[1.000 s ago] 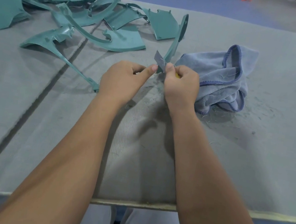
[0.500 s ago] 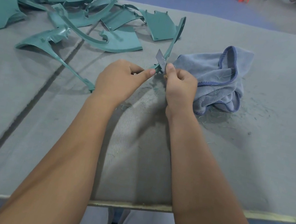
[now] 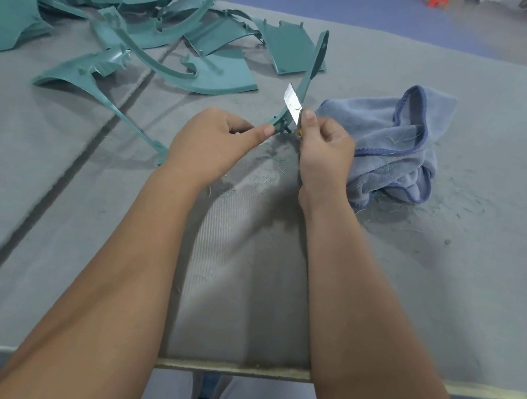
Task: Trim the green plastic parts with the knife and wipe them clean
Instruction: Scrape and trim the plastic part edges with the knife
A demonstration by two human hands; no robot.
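My left hand (image 3: 210, 142) pinches the near end of a long curved green plastic strip (image 3: 311, 72) that rises away from me over the grey table (image 3: 48, 199). My right hand (image 3: 326, 154) grips a small knife, its silver blade (image 3: 292, 102) lying against the strip just above my left thumb. The knife's handle is almost hidden in my fist. A crumpled blue cloth (image 3: 398, 144) lies right of my right hand, with green shavings scattered around it.
A pile of green plastic parts (image 3: 119, 14) covers the far left of the table. One thin-tailed part (image 3: 102, 77) reaches toward my left wrist. A dark seam (image 3: 62, 174) runs diagonally across the table. The table's near edge (image 3: 228, 369) sits above my lap.
The blade now shows higher along the strip than a second ago. Both hands stay in about the same spot on the table.
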